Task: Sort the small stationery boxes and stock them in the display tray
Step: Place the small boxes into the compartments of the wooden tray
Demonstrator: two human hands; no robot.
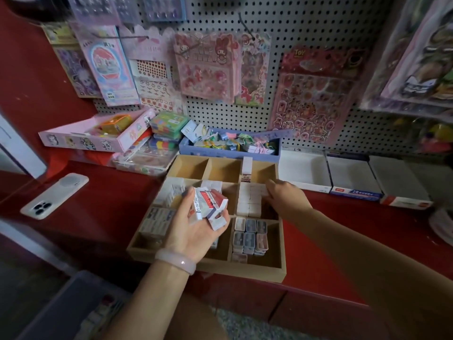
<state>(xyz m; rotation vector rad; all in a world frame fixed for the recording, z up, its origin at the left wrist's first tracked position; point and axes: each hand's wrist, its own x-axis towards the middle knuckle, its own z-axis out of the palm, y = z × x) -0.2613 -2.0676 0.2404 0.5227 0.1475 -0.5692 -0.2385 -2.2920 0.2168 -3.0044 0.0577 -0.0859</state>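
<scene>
Behind everything, one grey perforated pegboard (306, 33), hung with glossy sticker sheets. Below it, a glossy red tabletop (103, 200).

At centre, one shallow wooden display tray (279, 271), rectangular, split by thin wooden walls into nine compartments, three rows of three. Back row: left and middle cells bare, one tall white box (247, 168) standing upright against the divider of the right cell. Middle row at 3 o'clock: a tight block of white boxes (251, 200), roughly ten, in two columns. Front row at 4 o'clock: about nine small grey and pink cases (250, 235), rounded corners, packed in three columns. Left column at 9 o'clock: white printed boxes (157, 222), count unclear.

At 2 o'clock from the tray, three open white cardboard cartons (348, 173) side by side. At 12 o'clock, one lilac cardboard bin (196, 149) of tagged trinkets. At 11 o'clock, one pink open carton (81, 141). At 9 o'clock, well apart, one white phone (55, 196) lying face down.

Left hand (193, 231), palm up over the tray's middle cell, grip clenched around a loose bundle of red-and-white boxes (210, 204), perhaps four or five, fanned and tilted. One pale pink bangle (175, 261) at that wrist.

Right hand (284, 197) at 3 o'clock of the bundle, fingertips touching the white block's right edge; whether pinching or merely pressing, cannot tell.
</scene>
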